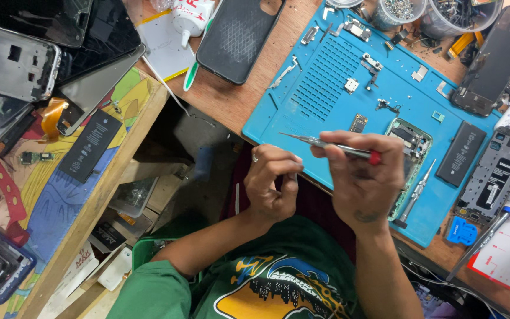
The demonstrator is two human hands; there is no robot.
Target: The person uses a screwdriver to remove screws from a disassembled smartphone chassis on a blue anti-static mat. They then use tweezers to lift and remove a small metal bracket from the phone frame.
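Note:
My right hand (364, 177) grips metal tweezers (326, 143) with a red end, the tips pointing left over the blue work mat (326, 88). My left hand (273, 183) is curled just left of it, fingers pinched close under the tweezer tips; whether it holds a small part I cannot tell. A ring sits on one left finger. An opened phone body (411, 147) with exposed insides lies on the mat partly behind my right hand. Beside it rest a metal screwdriver (415, 195) and a black battery (461, 153).
Small metal parts and screws are scattered on the mat. A black phone case (237, 35) lies at the top. Phone frames and screens pile at the left (13, 59), another battery (90, 145) below them. At the right lie an opened phone (497, 171), a dark screen (494, 59) and a blue-tipped screwdriver (485, 236).

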